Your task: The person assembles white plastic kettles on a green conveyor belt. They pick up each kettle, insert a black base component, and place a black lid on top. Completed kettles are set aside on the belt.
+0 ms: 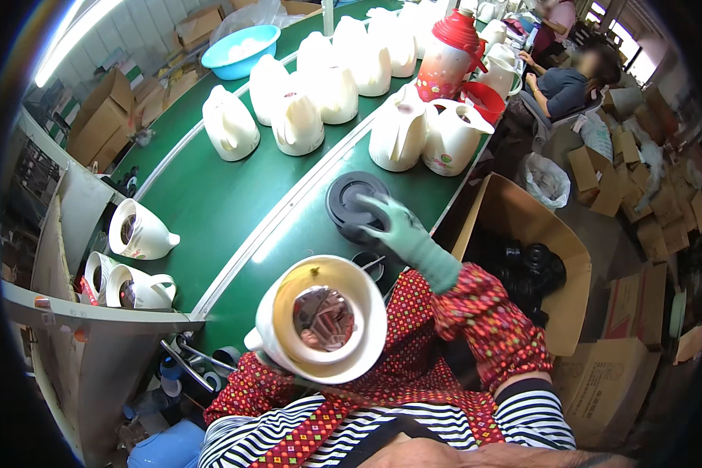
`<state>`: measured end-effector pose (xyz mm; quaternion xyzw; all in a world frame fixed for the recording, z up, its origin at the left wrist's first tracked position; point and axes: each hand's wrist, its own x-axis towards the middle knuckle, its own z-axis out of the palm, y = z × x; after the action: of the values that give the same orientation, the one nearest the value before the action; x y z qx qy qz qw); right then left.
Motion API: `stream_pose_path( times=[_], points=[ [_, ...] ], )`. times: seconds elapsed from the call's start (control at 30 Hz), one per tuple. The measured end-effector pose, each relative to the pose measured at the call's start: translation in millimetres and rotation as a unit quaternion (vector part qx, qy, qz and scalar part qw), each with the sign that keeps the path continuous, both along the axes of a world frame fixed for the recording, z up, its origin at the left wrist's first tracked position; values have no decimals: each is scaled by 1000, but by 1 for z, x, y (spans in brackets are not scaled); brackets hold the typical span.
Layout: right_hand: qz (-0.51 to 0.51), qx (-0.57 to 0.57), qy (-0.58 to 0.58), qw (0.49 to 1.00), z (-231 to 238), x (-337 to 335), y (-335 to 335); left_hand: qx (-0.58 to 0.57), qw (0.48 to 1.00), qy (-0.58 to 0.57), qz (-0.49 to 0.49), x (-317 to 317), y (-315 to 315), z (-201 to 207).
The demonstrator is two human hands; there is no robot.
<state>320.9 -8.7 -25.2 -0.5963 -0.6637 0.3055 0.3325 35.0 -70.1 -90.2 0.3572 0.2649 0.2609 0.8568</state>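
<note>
The left hand [267,360] is almost wholly hidden behind a white jug [370,320]; its grip seems to support the jug, though I cannot tell how the fingers close. The jug lies tipped over the lap, its long axis toward the wearer, wide end facing up around a shiny round insert [325,318], handle to the left. Just beyond it, the right hand [402,228], in a pale green glove, has its grip open, fingers and thumb apart. The black discs [356,195] lie left and slightly far of that grip on the green worktop [288,226], with the right hand clearly the nearer; blur leaves contact uncertain. A carton [576,288] of black parts stands right. Farther off are more white jugs [398,129], a red vacuum flask [450,66] and, far left, a blue basin [246,64].
</note>
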Motion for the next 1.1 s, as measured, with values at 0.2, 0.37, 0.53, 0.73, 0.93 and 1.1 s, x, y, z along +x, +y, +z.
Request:
stream_pose_path(
  times=[0.2, 0.37, 0.53, 0.73, 0.93, 1.1],
  points=[
    [-18, -51, -408, 912, -49, -20, 71, -24, 998, 24, 50, -29, -2, 2],
    [-34, -7, -380, 924, -68, -15, 83, -21, 997, 28, 67, -35, -1, -3],
    [-87, 92, -184, 975, -26, -7, 25, 10, 999, 17, 51, -18, 0, -6],
    [-2, 145, 25, 989, 22, 13, -122, 48, 999, 11, 11, 13, -2, -3],
    [-38, 145, 89, 985, 29, 20, -196, 97, 995, 19, -24, 42, -19, 5],
    [-78, 165, 133, 974, 24, 29, -236, 158, 986, 37, -42, 70, -33, 11]
  ],
)
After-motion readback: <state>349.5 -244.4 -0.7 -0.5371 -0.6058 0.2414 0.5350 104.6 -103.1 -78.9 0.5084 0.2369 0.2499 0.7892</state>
